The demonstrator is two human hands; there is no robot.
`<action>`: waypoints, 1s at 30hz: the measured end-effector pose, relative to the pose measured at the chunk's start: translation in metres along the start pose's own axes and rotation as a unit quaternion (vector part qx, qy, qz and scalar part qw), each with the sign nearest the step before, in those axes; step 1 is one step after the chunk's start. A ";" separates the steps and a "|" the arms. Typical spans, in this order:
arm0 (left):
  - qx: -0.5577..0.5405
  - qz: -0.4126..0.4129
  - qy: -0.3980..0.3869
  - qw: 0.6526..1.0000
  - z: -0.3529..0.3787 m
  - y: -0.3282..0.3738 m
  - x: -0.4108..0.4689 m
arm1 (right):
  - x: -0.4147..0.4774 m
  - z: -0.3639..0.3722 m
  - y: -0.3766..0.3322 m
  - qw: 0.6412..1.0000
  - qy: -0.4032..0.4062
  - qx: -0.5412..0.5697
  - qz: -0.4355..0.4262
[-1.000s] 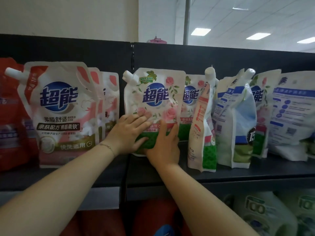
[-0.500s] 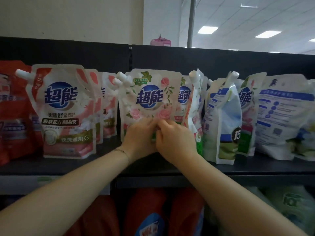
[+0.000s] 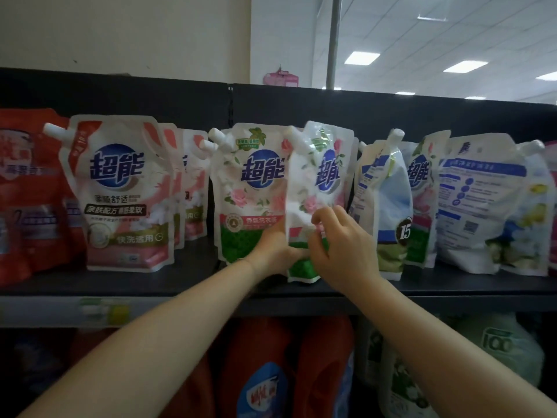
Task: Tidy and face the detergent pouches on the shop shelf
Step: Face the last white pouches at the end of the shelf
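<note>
A rose-print detergent pouch (image 3: 316,176) with a green base stands at the shelf's front edge, angled partly sideways. My left hand (image 3: 271,251) grips its lower left edge and my right hand (image 3: 337,245) grips its lower right side, fingers curled over the front. Just behind it on the left stands another rose-print pouch (image 3: 250,188), label facing out. A pink-and-white pouch (image 3: 120,191) faces front further left. To the right stand a blue-white pouch (image 3: 385,203) turned sideways, another rose pouch (image 3: 420,188) and a pouch showing its back (image 3: 482,203).
Red pouches (image 3: 27,191) fill the far left of the dark shelf (image 3: 180,282). Behind the row rises a black back panel (image 3: 150,98). Below the shelf edge sit red jugs (image 3: 265,372) and pale green-white jugs (image 3: 497,351).
Both hands moved right from the front rose pouch onto the sideways pouch beside it, which has turned partly toward the front and come forward to the shelf edge. The view shifted left.
</note>
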State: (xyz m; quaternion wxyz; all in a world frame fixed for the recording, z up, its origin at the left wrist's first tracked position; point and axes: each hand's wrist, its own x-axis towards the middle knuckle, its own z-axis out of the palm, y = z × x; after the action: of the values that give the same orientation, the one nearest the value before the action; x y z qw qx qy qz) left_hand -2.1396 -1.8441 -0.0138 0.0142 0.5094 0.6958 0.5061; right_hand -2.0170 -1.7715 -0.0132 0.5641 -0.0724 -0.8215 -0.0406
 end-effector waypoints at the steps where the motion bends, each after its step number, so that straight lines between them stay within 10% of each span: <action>1: -0.016 -0.016 -0.017 1.000 -0.014 -0.008 -0.001 | -0.002 0.001 0.001 1.000 -0.004 0.001 -0.006; 16: -0.032 -0.063 0.044 0.997 -0.103 -0.038 -0.036 | -0.017 0.043 -0.020 0.982 -0.191 -0.007 0.004; 24: -0.112 -0.084 0.049 0.989 -0.077 -0.035 -0.041 | -0.011 0.036 -0.020 0.983 -0.140 -0.115 -0.037; 30: 0.158 -0.090 0.118 0.976 -0.021 -0.003 -0.023 | -0.020 0.025 0.008 0.977 -0.155 -0.143 -0.032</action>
State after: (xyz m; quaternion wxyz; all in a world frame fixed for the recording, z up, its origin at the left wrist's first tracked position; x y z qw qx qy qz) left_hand -2.1418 -1.8752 -0.0178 -0.1035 0.3774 0.8066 0.4430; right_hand -2.0315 -1.7619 -0.0414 0.4122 -0.1309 -0.8866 -0.1642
